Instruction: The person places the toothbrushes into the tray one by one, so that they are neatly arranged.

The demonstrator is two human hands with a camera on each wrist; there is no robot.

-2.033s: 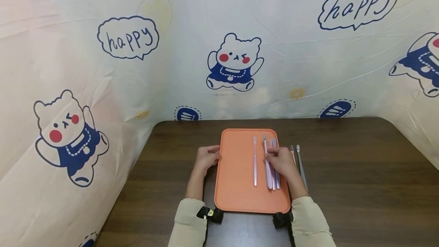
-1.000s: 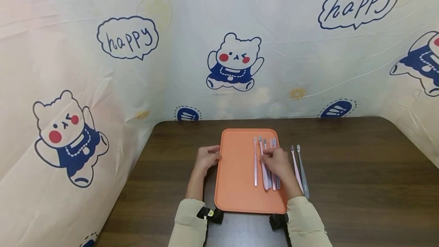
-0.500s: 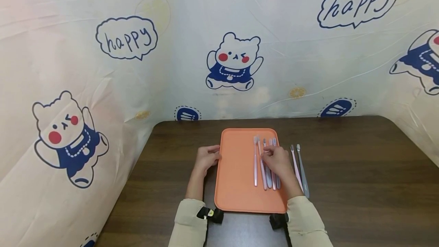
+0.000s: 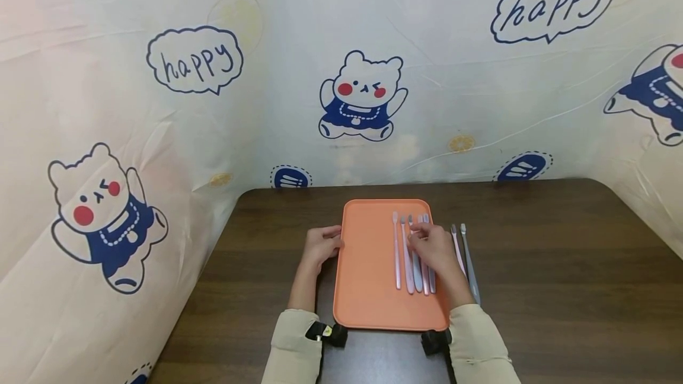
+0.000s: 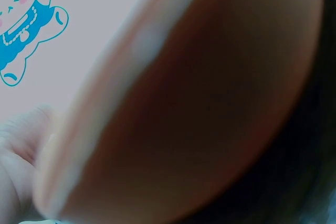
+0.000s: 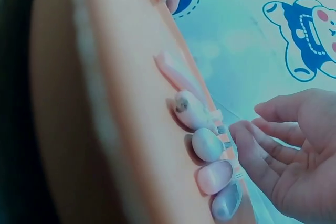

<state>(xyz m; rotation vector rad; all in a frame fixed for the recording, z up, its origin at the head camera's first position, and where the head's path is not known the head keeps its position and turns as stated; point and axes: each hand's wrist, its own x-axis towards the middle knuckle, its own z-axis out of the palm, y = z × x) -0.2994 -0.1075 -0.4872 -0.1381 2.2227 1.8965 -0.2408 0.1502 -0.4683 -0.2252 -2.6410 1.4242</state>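
On a dark brown wood-grain table [image 4: 560, 271], an orange rounded-rectangular plastic tray [image 4: 368, 265] is bearing five slim pink and grey-blue toothbrushes [image 4: 417, 274], handles nearest. Beyond, the right hand [image 4: 434, 249] is hovering beside them, fingers loosely bent, pinching nothing visible; the left hand [image 4: 322, 244] is touching the tray's side, fingers relaxed. Nudging lightly should keep spacing even.

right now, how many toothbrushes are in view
7: five toothbrushes on the orange tray, two more on the table right of it; the right hand may hide others.
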